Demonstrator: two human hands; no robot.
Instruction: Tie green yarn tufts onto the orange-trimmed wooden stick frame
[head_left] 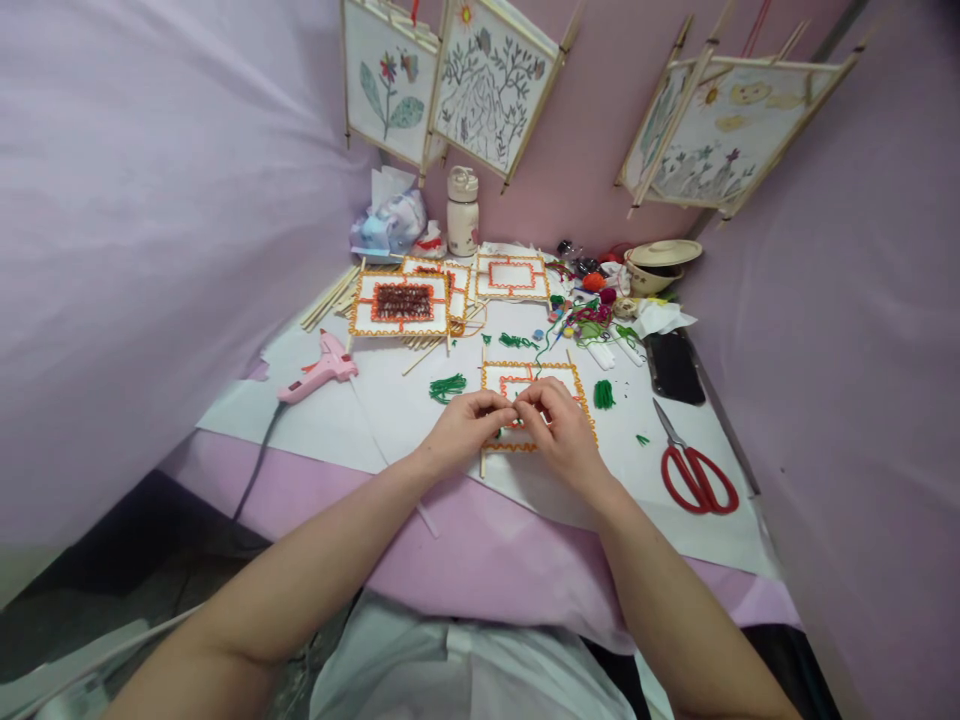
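My left hand (pixel 472 422) and my right hand (pixel 559 425) meet fingertip to fingertip, both pinched on green yarn (pixel 541 358). A strand of it trails up and away from my fingers toward the back of the table. Just beneath my hands lies a stick frame (pixel 582 395) edged with wavy orange-yellow trim, with a smaller red-orange rectangle inside; my hands hide much of its middle. A green yarn bundle (pixel 448 388) rests left of the frame, and a wound green yarn bundle (pixel 604 394) lies to its right.
Red-handled scissors (pixel 697 475) and a dark phone (pixel 676 367) lie at the right. A pink glue gun (pixel 322 370) with a cord sits at the left. Behind are finished-looking frames (pixel 401 305), loose sticks (pixel 330 298), a bottle (pixel 463 212) and a lidded bowl (pixel 660 268).
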